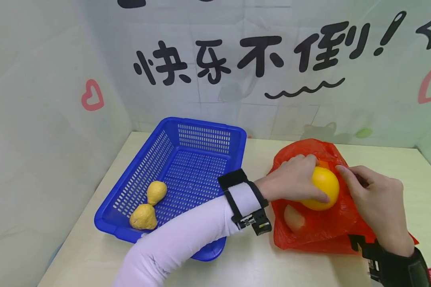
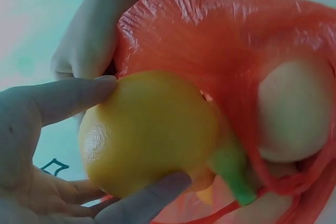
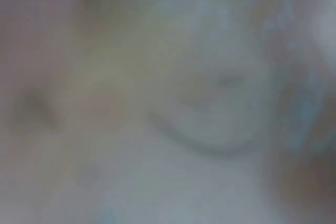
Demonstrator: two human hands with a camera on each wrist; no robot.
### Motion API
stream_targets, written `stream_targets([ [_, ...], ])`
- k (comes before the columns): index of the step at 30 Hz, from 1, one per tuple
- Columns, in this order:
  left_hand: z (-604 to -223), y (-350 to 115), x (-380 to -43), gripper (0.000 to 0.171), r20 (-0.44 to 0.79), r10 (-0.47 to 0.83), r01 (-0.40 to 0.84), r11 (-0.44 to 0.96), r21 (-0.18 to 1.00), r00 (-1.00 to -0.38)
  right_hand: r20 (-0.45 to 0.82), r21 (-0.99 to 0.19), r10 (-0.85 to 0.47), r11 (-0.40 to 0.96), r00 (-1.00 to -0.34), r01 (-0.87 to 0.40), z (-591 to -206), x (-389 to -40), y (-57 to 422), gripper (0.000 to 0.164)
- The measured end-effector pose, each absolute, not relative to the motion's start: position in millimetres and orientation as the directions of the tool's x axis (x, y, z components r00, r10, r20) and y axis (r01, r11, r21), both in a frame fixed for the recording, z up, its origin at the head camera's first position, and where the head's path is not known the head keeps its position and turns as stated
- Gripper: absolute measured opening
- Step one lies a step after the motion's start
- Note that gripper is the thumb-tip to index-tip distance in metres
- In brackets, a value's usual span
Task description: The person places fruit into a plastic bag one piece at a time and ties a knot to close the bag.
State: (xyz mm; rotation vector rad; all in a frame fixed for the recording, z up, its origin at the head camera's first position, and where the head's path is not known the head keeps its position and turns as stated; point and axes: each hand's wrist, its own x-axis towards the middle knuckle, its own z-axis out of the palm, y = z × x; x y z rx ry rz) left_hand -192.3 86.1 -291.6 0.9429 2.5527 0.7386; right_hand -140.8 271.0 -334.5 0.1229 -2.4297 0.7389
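My left hand (image 1: pixel 296 179) grips a smooth, round orange (image 1: pixel 324 188) at the mouth of a red plastic bag (image 1: pixel 319 235). In the left wrist view, the thumb and fingers curl round the orange (image 2: pixel 152 129) from its near side. Between thumb and fingertips, my right hand (image 1: pixel 377 199) pinches the bag's edge just right of the orange. Inside the bag, a pale rounded item (image 2: pixel 296 111) shows through the film, and a green stem-like piece (image 2: pixel 233 174) pokes out beside the orange. The right wrist view is too blurred to make anything out.
Left of the bag stands a blue plastic basket (image 1: pixel 242 139) with slotted walls. Two lumpy yellow fruits (image 1: pixel 143 217) lie at its near left end. My left forearm crosses over the basket's near right corner. A printed cloth backdrop (image 1: pixel 215 107) rises behind the pale table (image 1: pixel 258 263).
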Motion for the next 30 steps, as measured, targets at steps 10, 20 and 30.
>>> stream_targets([
  [10, -301.5, 98.8, -192.2, 0.047, -0.186, 0.681, 0.421, 0.620, 0.662, -0.708, 0.536, -0.507, 0.105, 0.834, -0.838, -0.220, -332.8, -139.4, 273.3, 0.018],
  [20, -309.1, 109.7, -195.0, 0.042, -0.180, 0.651, 0.422, 0.653, 0.629, -0.738, 0.525, -0.517, 0.112, 0.829, -0.843, -0.212, -331.8, -139.6, 274.2, 0.020],
  [30, -316.4, 117.3, -200.2, 0.034, -0.181, 0.639, 0.411, 0.659, 0.630, -0.747, 0.542, -0.518, 0.109, 0.824, -0.833, -0.230, -332.6, -140.1, 272.9, 0.016],
])
